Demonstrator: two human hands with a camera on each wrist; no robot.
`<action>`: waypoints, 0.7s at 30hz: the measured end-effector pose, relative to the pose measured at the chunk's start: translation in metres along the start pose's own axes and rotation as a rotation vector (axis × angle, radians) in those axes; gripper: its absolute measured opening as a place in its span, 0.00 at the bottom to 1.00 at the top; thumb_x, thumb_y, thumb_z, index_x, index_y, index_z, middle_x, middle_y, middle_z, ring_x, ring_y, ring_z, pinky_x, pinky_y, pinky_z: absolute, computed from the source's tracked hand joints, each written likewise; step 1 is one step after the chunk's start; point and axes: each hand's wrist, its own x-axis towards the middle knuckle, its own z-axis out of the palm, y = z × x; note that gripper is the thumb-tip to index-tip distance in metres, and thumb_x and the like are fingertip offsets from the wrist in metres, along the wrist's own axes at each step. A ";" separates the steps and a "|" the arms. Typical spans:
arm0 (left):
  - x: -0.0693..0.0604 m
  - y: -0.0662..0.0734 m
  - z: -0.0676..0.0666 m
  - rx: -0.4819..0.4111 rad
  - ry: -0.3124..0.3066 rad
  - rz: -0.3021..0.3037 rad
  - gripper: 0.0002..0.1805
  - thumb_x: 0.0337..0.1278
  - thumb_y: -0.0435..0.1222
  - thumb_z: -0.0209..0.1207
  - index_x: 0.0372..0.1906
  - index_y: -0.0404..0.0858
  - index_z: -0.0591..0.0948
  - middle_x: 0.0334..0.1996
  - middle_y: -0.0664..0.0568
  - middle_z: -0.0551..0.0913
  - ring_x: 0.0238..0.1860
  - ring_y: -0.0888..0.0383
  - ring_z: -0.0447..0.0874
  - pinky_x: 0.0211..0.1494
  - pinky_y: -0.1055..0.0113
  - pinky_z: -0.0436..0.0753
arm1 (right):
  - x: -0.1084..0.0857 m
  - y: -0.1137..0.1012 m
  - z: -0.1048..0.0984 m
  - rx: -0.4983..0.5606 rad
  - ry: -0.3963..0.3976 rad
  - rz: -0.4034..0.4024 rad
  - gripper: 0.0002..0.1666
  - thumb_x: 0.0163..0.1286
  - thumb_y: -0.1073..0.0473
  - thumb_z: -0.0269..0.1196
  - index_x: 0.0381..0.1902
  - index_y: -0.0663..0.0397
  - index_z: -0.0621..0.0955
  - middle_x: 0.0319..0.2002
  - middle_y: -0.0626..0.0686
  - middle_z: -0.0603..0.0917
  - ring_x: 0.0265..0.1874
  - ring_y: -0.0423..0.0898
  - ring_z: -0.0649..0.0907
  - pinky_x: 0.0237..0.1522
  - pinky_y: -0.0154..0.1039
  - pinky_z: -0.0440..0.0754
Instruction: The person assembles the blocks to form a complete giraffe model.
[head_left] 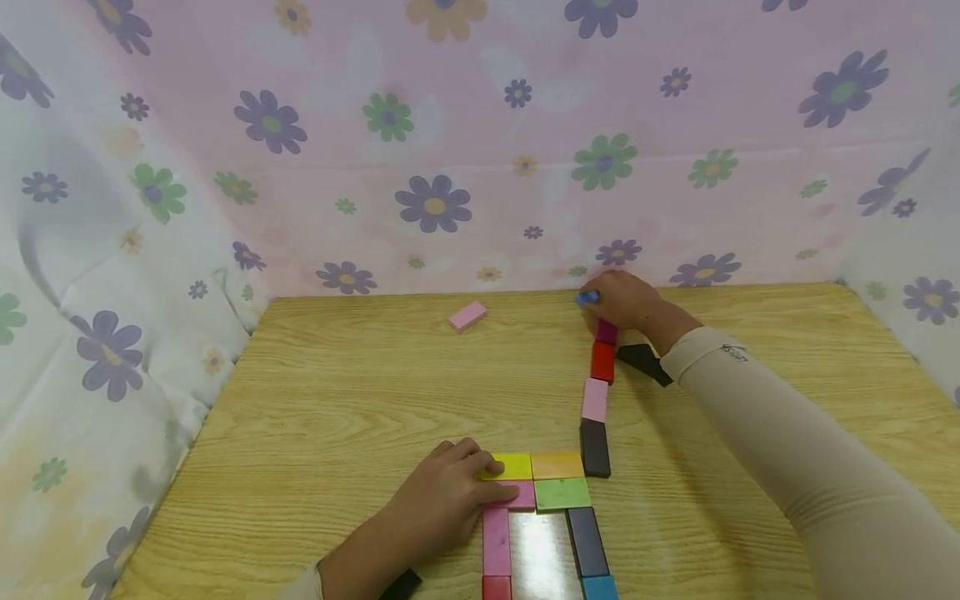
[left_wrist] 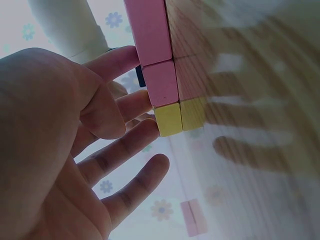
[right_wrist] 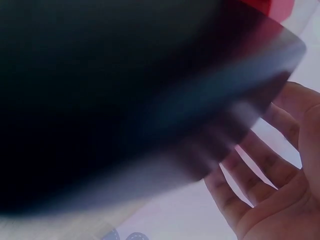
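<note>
My left hand rests with extended fingers on the yellow block and the pink block below it. In the left wrist view those fingers touch the blocks' outer side without curling round them. At the back of the table, my right hand holds a small blue block at its fingertips. Just below that hand lies a dark magenta block, touching a red block. A dark blurred shape covers much of the right wrist view and hides the blue block.
A pink block and a black block continue the curved row toward me. Orange and green blocks adjoin the left hand's blocks. One loose pink block lies near the flowered cloth behind the table.
</note>
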 end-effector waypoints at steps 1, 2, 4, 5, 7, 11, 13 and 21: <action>0.000 0.000 0.000 0.000 0.000 0.000 0.17 0.61 0.35 0.62 0.48 0.61 0.88 0.45 0.59 0.85 0.48 0.60 0.79 0.49 0.65 0.79 | 0.000 0.000 0.000 -0.001 0.000 0.006 0.16 0.74 0.62 0.57 0.54 0.60 0.84 0.50 0.61 0.84 0.48 0.59 0.81 0.58 0.58 0.78; 0.000 0.000 0.000 0.000 0.000 -0.002 0.17 0.61 0.35 0.62 0.48 0.61 0.88 0.45 0.59 0.85 0.48 0.60 0.79 0.50 0.65 0.79 | 0.000 0.000 0.000 0.000 -0.003 0.015 0.16 0.75 0.61 0.57 0.55 0.59 0.84 0.51 0.61 0.84 0.49 0.59 0.81 0.59 0.57 0.78; 0.000 0.000 0.000 0.001 0.003 -0.001 0.17 0.62 0.36 0.62 0.48 0.61 0.88 0.45 0.59 0.86 0.48 0.60 0.79 0.50 0.65 0.79 | 0.000 0.000 -0.001 0.002 -0.007 0.028 0.17 0.74 0.61 0.58 0.56 0.60 0.83 0.54 0.63 0.83 0.52 0.60 0.80 0.59 0.59 0.77; 0.000 0.000 0.000 0.001 0.003 0.000 0.17 0.62 0.36 0.62 0.48 0.61 0.88 0.45 0.59 0.86 0.48 0.60 0.79 0.50 0.65 0.79 | 0.001 0.000 -0.001 0.001 -0.009 0.034 0.17 0.74 0.61 0.58 0.56 0.60 0.83 0.55 0.63 0.82 0.53 0.61 0.80 0.60 0.59 0.77; 0.000 0.000 -0.001 0.001 0.002 0.000 0.17 0.62 0.36 0.62 0.48 0.61 0.88 0.45 0.59 0.85 0.48 0.60 0.79 0.50 0.65 0.79 | 0.002 0.000 -0.001 -0.004 -0.011 0.049 0.18 0.74 0.61 0.58 0.58 0.61 0.82 0.58 0.64 0.81 0.56 0.63 0.80 0.61 0.60 0.76; -0.001 0.000 0.000 -0.004 -0.007 -0.003 0.17 0.62 0.36 0.61 0.49 0.61 0.88 0.45 0.59 0.85 0.49 0.60 0.79 0.50 0.65 0.78 | 0.005 0.001 0.001 -0.029 0.006 0.065 0.19 0.72 0.63 0.60 0.58 0.62 0.82 0.60 0.65 0.80 0.58 0.64 0.79 0.60 0.60 0.77; 0.000 0.000 0.000 -0.005 -0.012 -0.008 0.17 0.63 0.36 0.61 0.49 0.61 0.88 0.45 0.59 0.85 0.49 0.60 0.79 0.50 0.65 0.79 | 0.006 0.000 0.002 -0.044 0.015 0.067 0.18 0.71 0.63 0.61 0.57 0.61 0.83 0.59 0.64 0.81 0.57 0.64 0.80 0.59 0.60 0.78; 0.000 0.001 0.000 -0.006 -0.012 -0.016 0.17 0.63 0.36 0.61 0.48 0.61 0.88 0.46 0.59 0.85 0.49 0.60 0.79 0.50 0.64 0.79 | 0.004 -0.004 -0.001 -0.049 0.016 0.058 0.18 0.72 0.63 0.59 0.57 0.63 0.81 0.58 0.66 0.81 0.57 0.65 0.80 0.60 0.61 0.76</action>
